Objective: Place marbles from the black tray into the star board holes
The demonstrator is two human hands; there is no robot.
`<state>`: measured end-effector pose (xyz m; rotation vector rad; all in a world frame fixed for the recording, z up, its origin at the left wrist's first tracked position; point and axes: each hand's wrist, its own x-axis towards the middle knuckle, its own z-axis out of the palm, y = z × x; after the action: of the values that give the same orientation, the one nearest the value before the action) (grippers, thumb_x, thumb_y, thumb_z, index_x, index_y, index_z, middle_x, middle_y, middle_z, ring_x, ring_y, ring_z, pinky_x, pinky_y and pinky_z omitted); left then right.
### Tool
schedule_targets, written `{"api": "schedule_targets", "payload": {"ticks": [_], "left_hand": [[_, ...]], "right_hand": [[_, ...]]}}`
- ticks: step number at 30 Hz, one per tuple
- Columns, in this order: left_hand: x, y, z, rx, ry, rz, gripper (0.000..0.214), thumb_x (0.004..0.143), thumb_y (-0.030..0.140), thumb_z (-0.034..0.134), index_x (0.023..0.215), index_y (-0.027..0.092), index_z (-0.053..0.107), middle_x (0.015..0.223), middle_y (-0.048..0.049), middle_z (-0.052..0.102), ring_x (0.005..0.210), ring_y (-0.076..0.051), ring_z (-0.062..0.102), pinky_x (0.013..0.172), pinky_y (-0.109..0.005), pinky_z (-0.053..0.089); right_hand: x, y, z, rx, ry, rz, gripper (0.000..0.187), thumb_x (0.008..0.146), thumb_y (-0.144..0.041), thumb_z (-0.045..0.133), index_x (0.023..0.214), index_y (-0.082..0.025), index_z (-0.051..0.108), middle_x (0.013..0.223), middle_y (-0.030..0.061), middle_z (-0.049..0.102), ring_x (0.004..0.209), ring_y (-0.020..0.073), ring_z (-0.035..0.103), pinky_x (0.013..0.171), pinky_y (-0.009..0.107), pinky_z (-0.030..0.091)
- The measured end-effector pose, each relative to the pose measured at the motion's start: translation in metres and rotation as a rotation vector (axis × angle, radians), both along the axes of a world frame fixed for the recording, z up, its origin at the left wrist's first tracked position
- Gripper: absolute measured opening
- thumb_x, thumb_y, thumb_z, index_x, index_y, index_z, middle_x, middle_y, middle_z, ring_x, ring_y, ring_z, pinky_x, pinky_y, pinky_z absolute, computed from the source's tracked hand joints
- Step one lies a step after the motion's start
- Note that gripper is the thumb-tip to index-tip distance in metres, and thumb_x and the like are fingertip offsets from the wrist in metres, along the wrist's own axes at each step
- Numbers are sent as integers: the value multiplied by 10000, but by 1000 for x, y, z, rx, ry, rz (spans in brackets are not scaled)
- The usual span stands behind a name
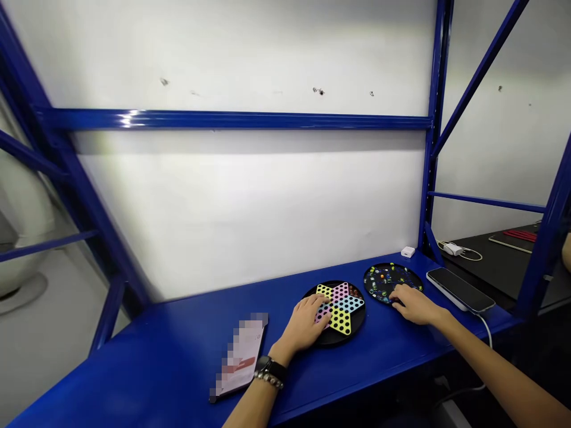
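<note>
A round black Chinese checkers board (pixel 341 306) with a star of yellow, pink, blue and green holes lies on the blue shelf (pixel 178 356). My left hand (pixel 307 324) rests flat on the board's left side, fingers spread. A watch and bead bracelet sit on that wrist. To the right is a round black lid (pixel 383 278) holding several coloured marbles. My right hand (pixel 413 303) reaches into the lid's near edge, fingers curled down among the marbles; whether it holds one is hidden.
A phone (pixel 459 289) on a cable lies right of the lid. A flat blurred card or phone (pixel 241 356) lies left of my wrist. A small white box (pixel 407 252) sits by the wall. Blue rack posts (pixel 430 178) frame the shelf; a dark table (pixel 499 261) stands beyond.
</note>
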<state>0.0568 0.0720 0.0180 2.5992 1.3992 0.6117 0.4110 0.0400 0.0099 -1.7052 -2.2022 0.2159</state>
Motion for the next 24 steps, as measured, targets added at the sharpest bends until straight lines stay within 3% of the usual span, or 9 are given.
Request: {"api": "schedule_targets", "payload": {"ticks": [4,12,24], "left_hand": [[0,0,-1,2,-9,-17,358,946,382,495,1253,256,631,1392,-60,627,1327,-288,539,1146,-469,413],[0,0,0,-19,-9,-5,356,953,407,498,1255,274,630,1409,-59,615,1342,-286,525,1151,-487,401],[0,1,-3,-1,-28,-6,348,947,403,503,1247,281,632,1392,-57,626,1328,-281,536,1147,-485,407]], "right_hand": [[-4,-6,4,-15,-21,42,251,935,-294,525,1102,-233,703,1122,89,665,1072,262,605,944,388,475],[-10,-15,4,91,-66,17,292,946,-422,526,1130,-236,655,1150,99,648,1105,293,576,977,469,439],[32,-22,5,-14,180,-20,475,814,-475,687,1234,-262,628,1220,69,654,1105,261,618,997,416,465]]}}
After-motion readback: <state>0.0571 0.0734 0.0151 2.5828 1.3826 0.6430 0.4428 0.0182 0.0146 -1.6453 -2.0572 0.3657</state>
